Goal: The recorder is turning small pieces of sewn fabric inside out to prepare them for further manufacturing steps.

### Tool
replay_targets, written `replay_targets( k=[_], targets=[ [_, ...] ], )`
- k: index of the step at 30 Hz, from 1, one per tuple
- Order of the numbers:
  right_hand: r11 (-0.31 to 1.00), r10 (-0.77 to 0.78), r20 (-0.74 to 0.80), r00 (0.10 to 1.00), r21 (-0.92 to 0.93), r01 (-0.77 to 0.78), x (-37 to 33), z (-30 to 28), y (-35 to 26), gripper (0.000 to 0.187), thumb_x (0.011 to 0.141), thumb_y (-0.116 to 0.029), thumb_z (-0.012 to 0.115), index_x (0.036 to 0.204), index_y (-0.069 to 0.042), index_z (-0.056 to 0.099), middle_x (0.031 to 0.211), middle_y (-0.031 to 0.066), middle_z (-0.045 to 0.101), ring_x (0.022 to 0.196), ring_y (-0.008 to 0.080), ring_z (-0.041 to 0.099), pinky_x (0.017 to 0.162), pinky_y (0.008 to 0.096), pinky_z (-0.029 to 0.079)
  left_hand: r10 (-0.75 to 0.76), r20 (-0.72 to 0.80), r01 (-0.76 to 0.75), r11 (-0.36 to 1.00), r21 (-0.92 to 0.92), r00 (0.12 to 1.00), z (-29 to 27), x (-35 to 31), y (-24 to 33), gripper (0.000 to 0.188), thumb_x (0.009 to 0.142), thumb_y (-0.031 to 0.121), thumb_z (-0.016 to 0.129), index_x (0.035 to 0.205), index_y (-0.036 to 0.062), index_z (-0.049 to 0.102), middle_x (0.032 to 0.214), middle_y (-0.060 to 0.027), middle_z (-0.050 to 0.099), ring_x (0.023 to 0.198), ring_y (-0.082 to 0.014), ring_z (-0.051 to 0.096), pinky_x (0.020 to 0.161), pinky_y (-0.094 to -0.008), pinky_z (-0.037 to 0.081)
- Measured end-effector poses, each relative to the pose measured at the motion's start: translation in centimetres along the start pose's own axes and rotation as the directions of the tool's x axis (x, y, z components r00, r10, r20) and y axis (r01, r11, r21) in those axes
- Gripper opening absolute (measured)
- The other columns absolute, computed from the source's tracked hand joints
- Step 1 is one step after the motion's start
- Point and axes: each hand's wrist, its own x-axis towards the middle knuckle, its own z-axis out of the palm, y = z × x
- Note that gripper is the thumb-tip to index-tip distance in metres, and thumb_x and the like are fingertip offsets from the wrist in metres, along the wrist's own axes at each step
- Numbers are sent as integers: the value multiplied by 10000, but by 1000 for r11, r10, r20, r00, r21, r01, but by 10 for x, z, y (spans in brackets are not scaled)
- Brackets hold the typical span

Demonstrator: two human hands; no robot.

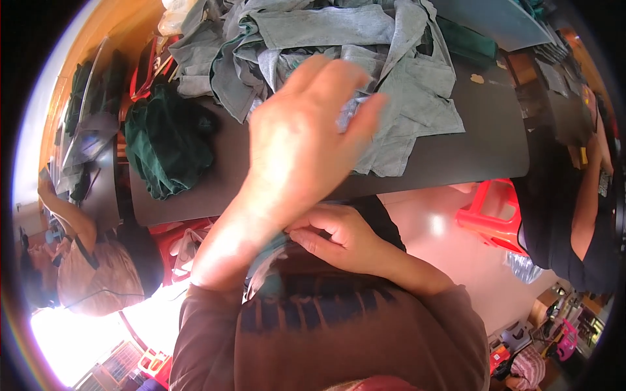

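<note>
My left hand point(303, 127) is raised over the near side of a pile of grey cloth pieces point(326, 27), back of the hand up. Its thumb stands apart from the fingers, the fingertips are smeared by motion, and nothing shows in it. Lower down, at my lap, my right hand point(342, 238) is closed with thumb and forefinger nearly together. Whatever it pinches is too small or hidden by my left wrist. Beside it, partly under my left forearm, lies a grey-green piece of cloth point(267, 270) against my brown shirt point(339, 345).
The dark table point(450, 156) carries a dark green cloth bundle point(168, 140) at left and a green folded piece point(466, 42) at far right. A red stool point(492, 218) stands on the floor at right. Other people sit at left point(98, 274) and right point(561, 202).
</note>
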Motion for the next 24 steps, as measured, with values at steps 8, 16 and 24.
replay_targets(
  k=[8,16,24],
  targets=[
    [997,-64,84,994,-26,67,-7,-3,-2,94,835,-62,598,914,-12,608,811,101,607,686,194,583,622,283,450,166,-62,-166,986,16,984,23,25,-14,123,823,122,598,917,46,619,849,-109,627,739,-267,603,649,-304,481],
    [999,-40,-48,998,19,41,-1,-9,-6,88,824,-84,584,884,-20,597,778,109,601,693,253,597,626,319,466,96,-38,-92,991,97,995,14,23,8,313,780,248,665,987,29,580,770,-101,600,659,-238,604,608,-309,486],
    [998,-69,-46,997,-14,69,-13,-5,-7,102,826,-80,582,898,-9,592,794,104,604,702,231,599,651,316,469,98,145,-131,963,236,985,25,32,2,474,795,164,614,1214,32,438,809,-114,606,654,-258,613,568,-353,490]
  ],
)
